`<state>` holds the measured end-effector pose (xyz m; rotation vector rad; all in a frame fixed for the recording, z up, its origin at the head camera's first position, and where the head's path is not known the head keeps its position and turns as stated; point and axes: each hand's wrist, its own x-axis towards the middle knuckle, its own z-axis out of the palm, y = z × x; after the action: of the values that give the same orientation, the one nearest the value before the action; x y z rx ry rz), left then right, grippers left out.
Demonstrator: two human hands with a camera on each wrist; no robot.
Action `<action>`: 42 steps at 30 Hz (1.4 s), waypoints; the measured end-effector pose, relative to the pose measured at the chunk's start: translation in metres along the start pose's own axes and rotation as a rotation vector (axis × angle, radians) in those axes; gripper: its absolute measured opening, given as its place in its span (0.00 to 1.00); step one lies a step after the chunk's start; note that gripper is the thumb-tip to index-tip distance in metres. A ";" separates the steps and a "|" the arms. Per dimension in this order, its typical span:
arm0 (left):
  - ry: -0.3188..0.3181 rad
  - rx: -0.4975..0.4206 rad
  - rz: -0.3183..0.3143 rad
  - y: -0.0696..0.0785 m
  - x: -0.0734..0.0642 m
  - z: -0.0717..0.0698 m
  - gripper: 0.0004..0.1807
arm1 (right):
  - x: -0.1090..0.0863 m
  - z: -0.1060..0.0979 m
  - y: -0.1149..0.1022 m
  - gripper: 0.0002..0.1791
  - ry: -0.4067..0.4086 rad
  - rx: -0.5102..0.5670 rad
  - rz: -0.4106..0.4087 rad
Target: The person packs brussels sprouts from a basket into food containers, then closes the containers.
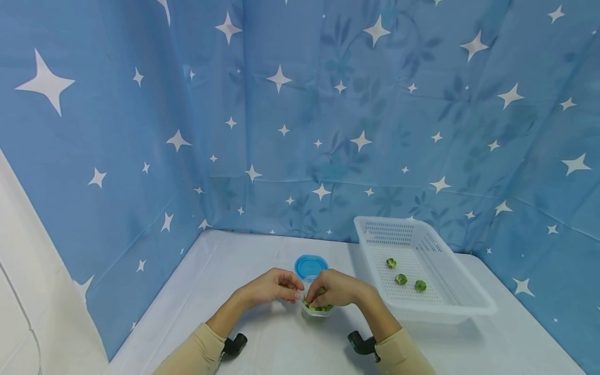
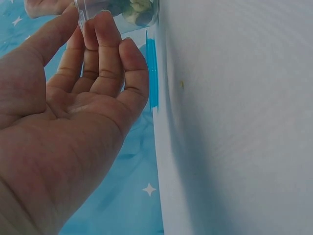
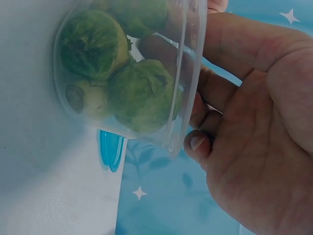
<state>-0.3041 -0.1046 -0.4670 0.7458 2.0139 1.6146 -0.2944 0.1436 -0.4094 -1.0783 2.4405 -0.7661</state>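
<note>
A clear plastic container (image 1: 316,313) with Brussels sprouts (image 3: 92,45) inside stands on the white table. My right hand (image 1: 338,288) reaches over its rim from the right, thumb and index finger down inside, pinching a Brussels sprout (image 3: 138,15) near the top of the right wrist view. The other fingers of that hand curl outside the rim. On the container's left side is my left hand (image 1: 273,285), its fingers loosely bent and fingertips right at the wall. Behind the container lies a round blue lid (image 1: 311,266).
A white perforated basket (image 1: 469,299) stands to the right, with three Brussels sprouts (image 1: 400,279) on its floor. A small crumb (image 2: 181,84) lies on the table. Blue star-patterned curtains (image 1: 300,130) hang behind and at both sides.
</note>
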 end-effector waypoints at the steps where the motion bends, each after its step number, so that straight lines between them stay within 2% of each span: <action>1: 0.001 0.001 0.000 0.000 0.000 0.000 0.14 | 0.000 0.000 0.000 0.07 0.003 -0.008 0.000; 21: 0.008 0.007 -0.005 0.000 0.000 0.001 0.12 | 0.002 0.001 0.001 0.05 0.019 -0.029 0.000; 27: 0.003 -0.012 -0.008 -0.001 0.001 0.001 0.11 | -0.002 -0.005 0.000 0.08 0.093 -0.034 -0.029; 35: -0.003 -0.014 -0.013 -0.001 0.000 0.000 0.17 | -0.022 -0.027 -0.012 0.12 0.193 -0.084 -0.082; 42: -0.005 -0.010 -0.017 0.000 0.000 0.000 0.16 | -0.035 -0.043 -0.022 0.14 0.237 -0.108 -0.059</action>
<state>-0.3042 -0.1040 -0.4674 0.7271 2.0012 1.6108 -0.2819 0.1724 -0.3583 -1.1624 2.6866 -0.8311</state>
